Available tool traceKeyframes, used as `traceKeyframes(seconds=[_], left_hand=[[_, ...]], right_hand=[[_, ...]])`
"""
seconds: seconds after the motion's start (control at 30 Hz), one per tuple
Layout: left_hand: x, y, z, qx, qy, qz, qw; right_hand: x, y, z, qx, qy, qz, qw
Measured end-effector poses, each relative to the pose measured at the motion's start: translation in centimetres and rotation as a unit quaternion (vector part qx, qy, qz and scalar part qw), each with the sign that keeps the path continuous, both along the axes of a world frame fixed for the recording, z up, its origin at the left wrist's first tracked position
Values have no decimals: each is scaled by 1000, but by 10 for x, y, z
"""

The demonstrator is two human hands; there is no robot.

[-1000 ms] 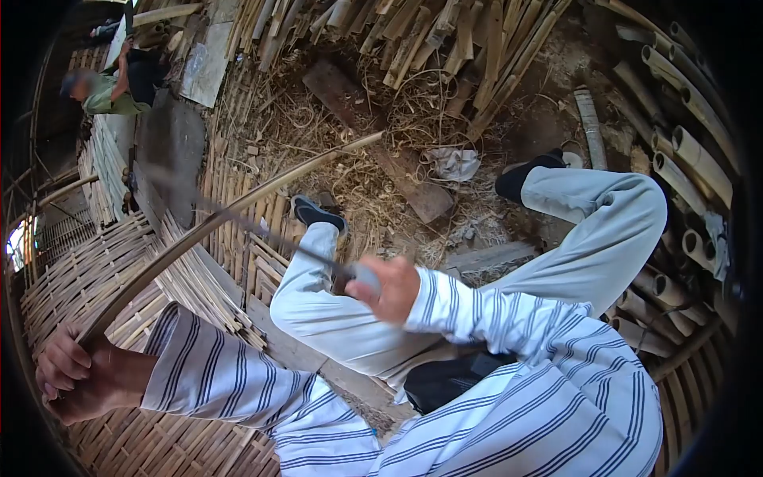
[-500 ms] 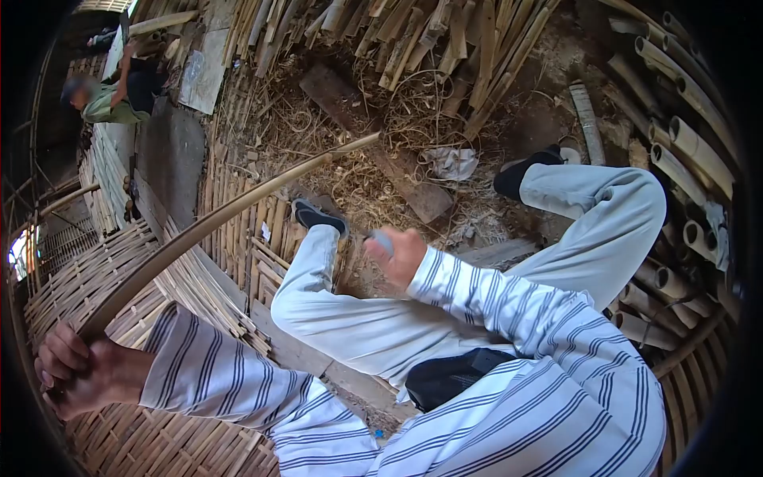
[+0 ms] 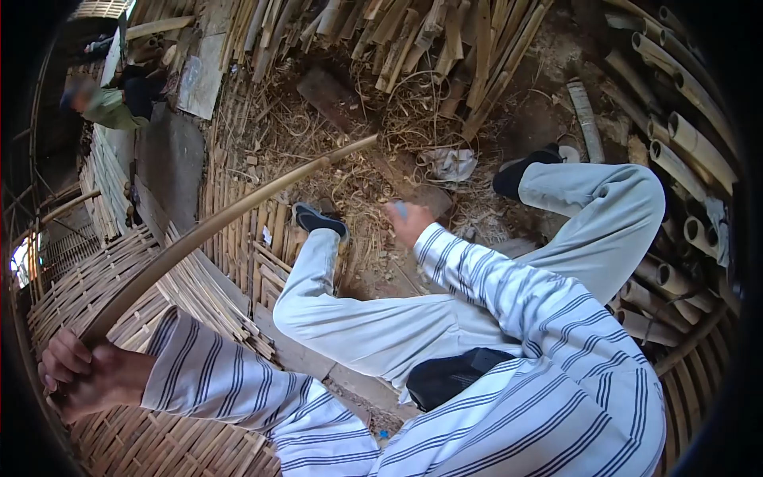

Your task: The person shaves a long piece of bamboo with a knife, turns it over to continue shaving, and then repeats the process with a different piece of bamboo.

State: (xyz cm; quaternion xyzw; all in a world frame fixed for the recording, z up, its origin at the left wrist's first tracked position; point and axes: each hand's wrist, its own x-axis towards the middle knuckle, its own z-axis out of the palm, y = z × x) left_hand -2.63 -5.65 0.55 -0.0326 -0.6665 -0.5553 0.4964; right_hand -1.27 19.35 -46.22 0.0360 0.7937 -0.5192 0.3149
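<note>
A long split bamboo strip [image 3: 214, 226] slants from the lower left up to the centre, its far tip above the shavings. Its near end is in my left hand [image 3: 89, 377], the fingers wrapped round it at the far lower left. My right hand [image 3: 410, 222] is closed in mid-air near the centre, below the strip's far tip and apart from it. Something small and grey-blue shows at its fingers; what it is, I cannot make out.
Bamboo shavings [image 3: 334, 171] litter the floor round a wooden board [image 3: 330, 95]. Split bamboo [image 3: 429, 40] is piled at the top, bamboo tubes [image 3: 699, 151] at the right. Woven bamboo [image 3: 87, 278] lies left. Another person [image 3: 115, 107] sits at the upper left.
My right hand has moved slightly up and to the right. The bamboo strip and my left hand have barely shifted. The other person's arm is lower.
</note>
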Motion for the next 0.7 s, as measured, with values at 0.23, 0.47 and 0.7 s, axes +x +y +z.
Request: traceKeyframes(seconds=[0.23, 0.47, 0.7], left_hand=[[-16, 2, -2, -8, -6, 19, 1000], [-27, 47, -26, -65, -30, 254, 965], [-25, 58, -33, -69, -26, 279, 958]], right_hand=[[-5, -5, 35, -75, 25, 19, 997], [0, -18, -6, -20, 25, 5, 999], [15, -34, -12, 13, 25, 25, 999]])
